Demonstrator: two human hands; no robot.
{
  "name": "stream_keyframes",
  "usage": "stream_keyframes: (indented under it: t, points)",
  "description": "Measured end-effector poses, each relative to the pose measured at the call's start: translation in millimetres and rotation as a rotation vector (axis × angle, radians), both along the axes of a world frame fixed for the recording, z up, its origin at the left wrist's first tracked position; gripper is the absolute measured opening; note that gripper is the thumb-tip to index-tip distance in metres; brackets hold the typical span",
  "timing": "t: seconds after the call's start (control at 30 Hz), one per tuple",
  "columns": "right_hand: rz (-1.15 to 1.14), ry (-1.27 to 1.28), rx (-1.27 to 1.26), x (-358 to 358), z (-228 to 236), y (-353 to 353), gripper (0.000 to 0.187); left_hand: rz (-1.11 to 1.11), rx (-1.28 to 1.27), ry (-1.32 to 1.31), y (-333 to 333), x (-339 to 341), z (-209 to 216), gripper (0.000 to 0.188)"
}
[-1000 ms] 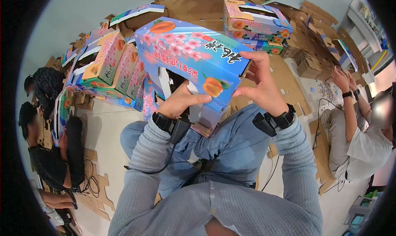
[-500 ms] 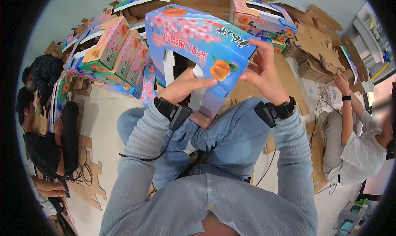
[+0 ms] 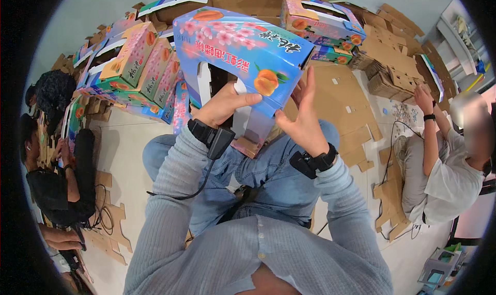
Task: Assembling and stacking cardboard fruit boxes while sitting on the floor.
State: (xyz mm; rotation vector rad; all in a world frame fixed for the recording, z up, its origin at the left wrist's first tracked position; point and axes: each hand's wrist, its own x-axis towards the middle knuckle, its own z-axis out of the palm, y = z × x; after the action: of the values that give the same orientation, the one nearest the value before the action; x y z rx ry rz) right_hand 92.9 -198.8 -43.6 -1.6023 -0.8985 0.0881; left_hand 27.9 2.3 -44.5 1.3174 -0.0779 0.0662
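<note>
A blue cardboard fruit carton (image 3: 227, 55) with pink blossoms and orange peaches is tilted above my lap. Its top has a cut-out opening with a white inner edge. My left hand (image 3: 225, 106) is closed on the carton at this opening, thumb lying on the printed face and fingers hidden inside. At the carton's right end is my right hand (image 3: 305, 122), open, its index finger stretched upward along the end and its thumb near the lower corner. The other right fingers are partly hidden behind the end edge.
Stacked printed cartons (image 3: 132, 68) stand at the left, and more cartons (image 3: 323, 24) at the far right. Flat brown cardboard (image 3: 343, 104) covers the floor on the right, near a cardboard stack (image 3: 390, 81). One person (image 3: 444, 176) sits at right, others at left. A cable (image 3: 385, 166) crosses the floor.
My right hand has let go of the upper right corner and moved down and left along the carton's end, its fingers spreading. The carton has shifted slightly left, still in my left hand.
</note>
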Motion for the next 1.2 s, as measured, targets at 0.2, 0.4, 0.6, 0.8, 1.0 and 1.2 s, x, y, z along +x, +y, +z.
stream_keyframes:
  t: [0.2,0.4,0.6,0.8,1.0,1.2]
  points:
    - [-0.005,-0.044,-0.074,4,-9,8,0.103,-0.08,-0.017,0.043,4,-8,-3,0.056]
    - [0.007,-0.101,-0.077,5,-16,10,0.101,-0.074,-0.02,0.025,6,-10,-5,0.056]
    - [-0.003,-0.111,-0.085,2,-14,13,0.1,-0.057,-0.037,0.083,4,-12,-1,0.063]
    - [0.056,-0.15,-0.106,2,-11,13,0.098,-0.083,-0.053,0.049,9,-13,-4,0.058]
    - [0.128,-0.118,-0.125,8,-14,12,0.1,-0.146,-0.119,0.086,13,-14,-4,0.063]
    - [0.267,-0.048,-0.079,15,-7,1,0.108,-0.14,-0.119,0.094,13,-14,-5,0.062]
